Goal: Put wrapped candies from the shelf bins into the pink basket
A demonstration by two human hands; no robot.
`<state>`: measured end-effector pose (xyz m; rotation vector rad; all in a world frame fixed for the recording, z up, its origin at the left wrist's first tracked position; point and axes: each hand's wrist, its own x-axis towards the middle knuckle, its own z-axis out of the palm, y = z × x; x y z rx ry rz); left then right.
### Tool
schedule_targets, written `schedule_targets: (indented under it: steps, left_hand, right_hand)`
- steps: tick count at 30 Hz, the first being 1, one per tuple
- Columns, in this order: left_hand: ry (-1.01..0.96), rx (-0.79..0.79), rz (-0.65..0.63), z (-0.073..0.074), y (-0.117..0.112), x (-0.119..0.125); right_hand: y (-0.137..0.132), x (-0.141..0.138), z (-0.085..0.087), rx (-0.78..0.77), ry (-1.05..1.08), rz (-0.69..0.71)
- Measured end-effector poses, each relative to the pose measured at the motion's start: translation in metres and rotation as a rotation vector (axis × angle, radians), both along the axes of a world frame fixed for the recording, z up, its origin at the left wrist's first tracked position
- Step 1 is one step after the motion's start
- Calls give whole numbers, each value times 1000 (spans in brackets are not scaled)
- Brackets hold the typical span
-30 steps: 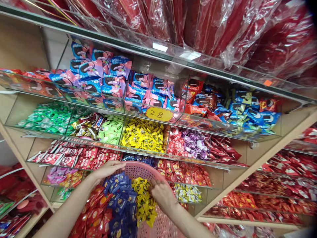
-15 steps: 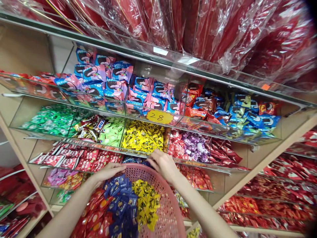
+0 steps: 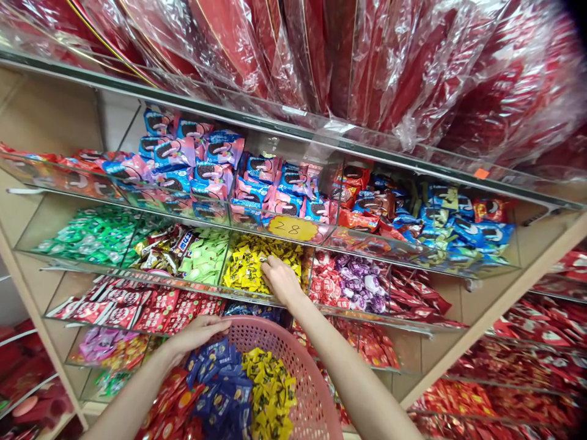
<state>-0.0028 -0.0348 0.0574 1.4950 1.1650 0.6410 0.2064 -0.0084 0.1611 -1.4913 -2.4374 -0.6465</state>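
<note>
A pink perforated plastic basket is at the bottom of the view. It holds red-wrapped candies, blue-wrapped candies and yellow-wrapped candies side by side. My left hand is closed over the basket's far left rim, fingers along the edge. Above and beyond the basket, my right hand reaches into the shelf bin of yellow-wrapped candies. Its fingers curl down together onto them; the fingertips are partly hidden among the wrappers.
Clear dividers and front panels edge the bins. Blue-and-pink cookie packs sit one level up, behind a yellow "28" tag. Green candies lie left, purple candies right. Red plastic-wrapped items overhang the shelf.
My right hand has moved up and forward from the basket's rim into the yellow candy bin, its fingers curling. My left hand stays at the rim. The view has tilted slightly upward.
</note>
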Motion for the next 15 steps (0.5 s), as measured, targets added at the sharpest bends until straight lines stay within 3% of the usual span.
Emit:
schedule_targets:
  steps: [8, 15]
  left_hand:
    - [-6, 1, 27, 0, -1, 0]
    - [1, 17, 15, 0, 1, -1]
  right_hand:
    - [8, 10, -3, 121, 75, 2]
    - [-1, 25, 2, 132, 541, 46]
